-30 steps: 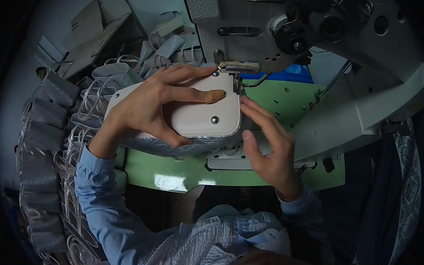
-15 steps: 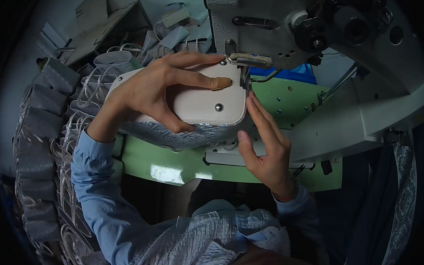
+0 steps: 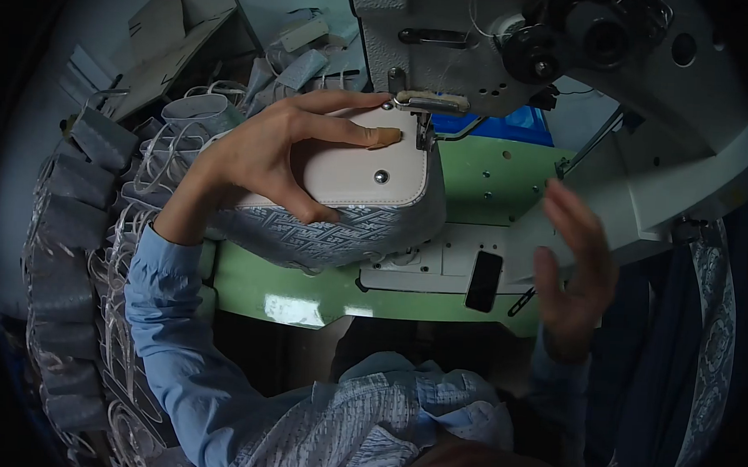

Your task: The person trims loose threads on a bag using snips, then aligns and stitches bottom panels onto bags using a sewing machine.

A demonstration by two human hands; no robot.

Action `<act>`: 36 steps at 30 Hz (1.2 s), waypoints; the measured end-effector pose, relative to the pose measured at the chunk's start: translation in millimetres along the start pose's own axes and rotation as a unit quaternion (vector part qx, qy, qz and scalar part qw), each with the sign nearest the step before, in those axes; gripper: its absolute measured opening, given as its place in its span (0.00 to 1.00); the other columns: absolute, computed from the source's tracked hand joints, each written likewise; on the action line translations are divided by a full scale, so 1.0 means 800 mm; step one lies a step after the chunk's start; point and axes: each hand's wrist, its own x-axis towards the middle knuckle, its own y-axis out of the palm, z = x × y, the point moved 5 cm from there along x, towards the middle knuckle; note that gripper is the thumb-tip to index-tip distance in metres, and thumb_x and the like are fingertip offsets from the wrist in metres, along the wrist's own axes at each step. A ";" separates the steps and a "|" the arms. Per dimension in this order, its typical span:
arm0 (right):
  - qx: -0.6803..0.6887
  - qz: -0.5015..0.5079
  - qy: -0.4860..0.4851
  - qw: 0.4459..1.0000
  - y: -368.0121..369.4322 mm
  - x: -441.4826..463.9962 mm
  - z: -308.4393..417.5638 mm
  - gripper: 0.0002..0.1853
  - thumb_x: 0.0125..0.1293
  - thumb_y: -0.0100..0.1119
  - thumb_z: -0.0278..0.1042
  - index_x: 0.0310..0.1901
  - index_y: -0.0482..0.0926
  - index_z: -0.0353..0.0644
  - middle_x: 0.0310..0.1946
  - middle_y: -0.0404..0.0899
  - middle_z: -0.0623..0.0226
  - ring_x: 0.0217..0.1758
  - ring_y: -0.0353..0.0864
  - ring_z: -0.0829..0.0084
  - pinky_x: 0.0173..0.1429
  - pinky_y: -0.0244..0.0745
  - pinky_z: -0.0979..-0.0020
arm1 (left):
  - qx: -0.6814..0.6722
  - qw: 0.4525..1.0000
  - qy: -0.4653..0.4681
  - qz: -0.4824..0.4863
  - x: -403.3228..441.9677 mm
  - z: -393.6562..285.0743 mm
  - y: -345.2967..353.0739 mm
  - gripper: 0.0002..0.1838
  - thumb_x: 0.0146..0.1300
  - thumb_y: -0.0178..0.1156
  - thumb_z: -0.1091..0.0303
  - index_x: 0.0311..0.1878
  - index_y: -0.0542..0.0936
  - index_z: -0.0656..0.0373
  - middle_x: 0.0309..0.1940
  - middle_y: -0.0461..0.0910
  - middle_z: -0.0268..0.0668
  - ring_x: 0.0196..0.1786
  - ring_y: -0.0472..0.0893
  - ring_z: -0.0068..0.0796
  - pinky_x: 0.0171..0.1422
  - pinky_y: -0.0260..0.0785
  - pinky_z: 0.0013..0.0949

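A bag [image 3: 353, 233] with a patterned grey side and a pale, stitched base with metal studs lies under the sewing machine's presser foot [image 3: 425, 134]. My left hand [image 3: 273, 150] rests on the pale base with its fingers spread; a tan covering wraps one fingertip. Its thumb lies near the base's front edge. Off to the right, my right hand [image 3: 577, 276] is raised, slightly blurred, with fingers apart and nothing in it. It does not touch the bag.
The machine head [image 3: 432, 61] overhangs the green table [image 3: 255, 282]. A black phone [image 3: 484, 281] lies by the machine bed. Many grey bag pieces [image 3: 77, 237] hang at left, near cardboard [image 3: 165, 53]. A blue tray [image 3: 520, 127] is behind.
My right hand has left the bag's corner and moved right, uncovering the phone. My left hand stays on the base. A loose thread now shows by the machine head.
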 end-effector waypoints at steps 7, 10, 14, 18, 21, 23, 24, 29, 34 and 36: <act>-0.274 -0.293 0.005 0.916 -0.218 0.001 -0.034 0.21 0.74 0.52 0.38 0.63 0.75 0.37 0.62 0.75 0.50 0.68 0.73 0.56 0.67 0.71 0.61 | 0.021 0.999 -0.028 0.010 -0.003 -0.003 0.001 0.44 0.25 0.77 0.54 0.57 0.83 0.54 0.67 0.69 0.53 0.64 0.75 0.54 0.66 0.72 0.52; -0.348 -0.352 0.023 0.868 -0.327 0.010 -0.086 0.21 0.74 0.51 0.39 0.63 0.74 0.37 0.62 0.75 0.51 0.68 0.73 0.56 0.68 0.71 0.61 | 0.045 0.999 -0.010 0.003 -0.004 -0.004 0.002 0.44 0.26 0.77 0.54 0.57 0.83 0.52 0.67 0.68 0.53 0.63 0.75 0.55 0.65 0.72 0.52; -0.402 -0.350 0.073 0.843 -0.447 0.020 -0.171 0.22 0.75 0.49 0.40 0.64 0.74 0.37 0.62 0.74 0.51 0.68 0.73 0.56 0.68 0.70 0.62 | 0.068 0.998 -0.013 0.003 -0.005 -0.007 0.003 0.44 0.27 0.77 0.53 0.58 0.82 0.50 0.68 0.67 0.52 0.64 0.74 0.55 0.65 0.70 0.52; -0.418 -0.333 0.113 0.837 -0.500 0.025 -0.235 0.22 0.76 0.48 0.41 0.64 0.73 0.37 0.63 0.74 0.52 0.68 0.73 0.57 0.68 0.70 0.62 | 0.116 0.992 -0.040 -0.007 -0.011 -0.019 0.003 0.46 0.29 0.76 0.51 0.62 0.80 0.46 0.68 0.67 0.52 0.65 0.72 0.55 0.67 0.67 0.54; -0.426 -0.325 0.127 0.835 -0.524 0.025 -0.263 0.23 0.76 0.47 0.42 0.65 0.73 0.37 0.63 0.74 0.52 0.67 0.73 0.57 0.68 0.69 0.63 | 0.147 0.986 -0.053 -0.053 -0.026 -0.031 0.017 0.48 0.31 0.76 0.47 0.65 0.77 0.39 0.69 0.66 0.51 0.66 0.71 0.56 0.68 0.63 0.55; -0.429 -0.324 0.133 0.833 -0.533 0.024 -0.279 0.23 0.76 0.46 0.43 0.65 0.72 0.37 0.63 0.74 0.53 0.67 0.73 0.57 0.68 0.69 0.63 | 0.159 0.982 -0.078 -0.072 -0.033 -0.043 0.028 0.48 0.32 0.76 0.45 0.66 0.76 0.36 0.70 0.65 0.49 0.66 0.70 0.56 0.67 0.62 0.56; -0.431 -0.321 0.134 0.833 -0.532 0.023 -0.284 0.23 0.77 0.46 0.43 0.65 0.72 0.37 0.63 0.74 0.53 0.67 0.73 0.57 0.68 0.69 0.63 | 0.174 0.975 -0.102 -0.091 -0.036 -0.050 0.032 0.48 0.33 0.75 0.43 0.67 0.76 0.34 0.71 0.64 0.48 0.65 0.69 0.56 0.67 0.61 0.56; -0.431 -0.334 0.129 0.828 -0.511 0.017 -0.302 0.24 0.77 0.44 0.44 0.66 0.72 0.37 0.64 0.74 0.53 0.67 0.73 0.58 0.69 0.68 0.64 | 0.188 0.961 -0.133 -0.154 -0.049 -0.080 0.072 0.46 0.38 0.71 0.36 0.67 0.75 0.35 0.74 0.57 0.48 0.62 0.66 0.59 0.64 0.60 0.57; -0.436 -0.361 0.110 0.817 -0.487 0.011 -0.293 0.25 0.78 0.42 0.46 0.66 0.71 0.37 0.64 0.73 0.54 0.67 0.73 0.58 0.69 0.68 0.64 | 0.245 0.928 -0.166 -0.226 -0.046 -0.094 0.124 0.47 0.39 0.73 0.33 0.63 0.78 0.46 0.73 0.54 0.57 0.65 0.63 0.59 0.66 0.56 0.57; -0.435 -0.356 0.112 0.820 -0.482 0.007 -0.296 0.25 0.78 0.43 0.47 0.67 0.71 0.37 0.65 0.73 0.54 0.68 0.72 0.59 0.69 0.68 0.65 | 0.239 0.925 -0.166 -0.246 -0.044 -0.094 0.135 0.46 0.39 0.73 0.33 0.62 0.79 0.46 0.73 0.53 0.57 0.65 0.62 0.60 0.66 0.54 0.57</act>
